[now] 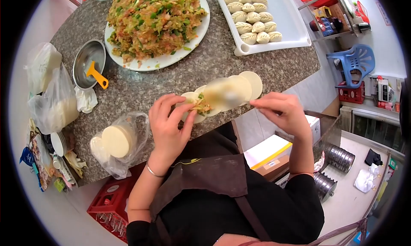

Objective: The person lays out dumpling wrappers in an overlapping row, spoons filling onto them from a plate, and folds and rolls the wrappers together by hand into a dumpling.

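Note:
A row of overlapping round dough wrappers (251, 84) lies along the near counter edge, its middle blurred. At the row's left end, my left hand (170, 119) has its thumb and fingertips curled around a small clump of chopped filling (202, 106) on a wrapper. Over by the right end, my right hand (282, 111) has its fingers stretched out and nothing visible in it. Its fingertips are close to the last wrappers; contact is unclear. Farther back, a white plate (182, 54) carries a big mound of filling (154, 23).
Pleated dumplings (252, 16) sit in rows on a white tray (295, 27). A metal bowl (96, 51) with a yellow-handled tool (97, 76) stands left, near bagged items (55, 94). Stacked wrappers (116, 141) rest in an opened plastic bag at the front left.

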